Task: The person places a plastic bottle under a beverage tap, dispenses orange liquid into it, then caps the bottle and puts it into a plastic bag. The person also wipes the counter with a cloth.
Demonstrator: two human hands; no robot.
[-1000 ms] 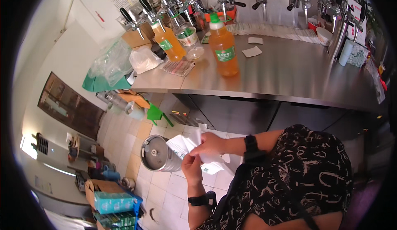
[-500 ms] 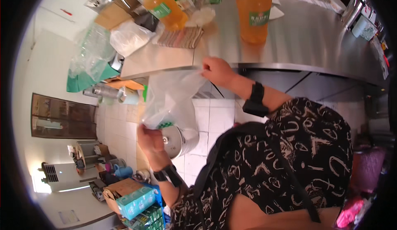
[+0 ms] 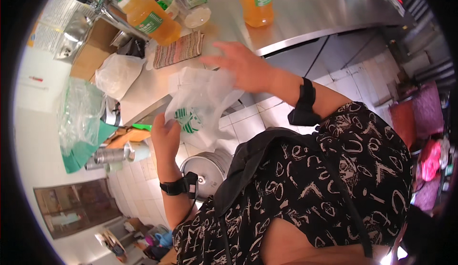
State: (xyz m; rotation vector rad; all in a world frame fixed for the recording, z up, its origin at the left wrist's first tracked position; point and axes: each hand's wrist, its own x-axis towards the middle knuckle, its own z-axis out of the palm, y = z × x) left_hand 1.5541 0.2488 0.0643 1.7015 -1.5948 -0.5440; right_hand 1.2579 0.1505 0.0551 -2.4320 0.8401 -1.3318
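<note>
A thin translucent white plastic bag (image 3: 205,100) with green print hangs in front of the counter edge. My left hand (image 3: 165,134) is closed on the bag's left side. At the bag's upper right, my right hand (image 3: 245,67) has its fingers stretched out toward the left, slightly blurred; its palm side is hidden. Beyond it on the counter stands a clear bottle of amber liquid (image 3: 255,5) with a green label. A second amber bottle (image 3: 152,22) is farther left, next to a folded striped cloth (image 3: 179,50).
Below the bag a metal keg (image 3: 202,169) stands on the tiled floor. The steel counter (image 3: 310,12) runs along the far side. At its left lie a stuffed white bag (image 3: 118,74) and a cardboard box (image 3: 93,50). A tap (image 3: 102,3) rises behind.
My right hand has let go of the bag's edge and its fingers have spread. The bag has bunched up, showing more green print. My view has turned, shifting the counter left and up.
</note>
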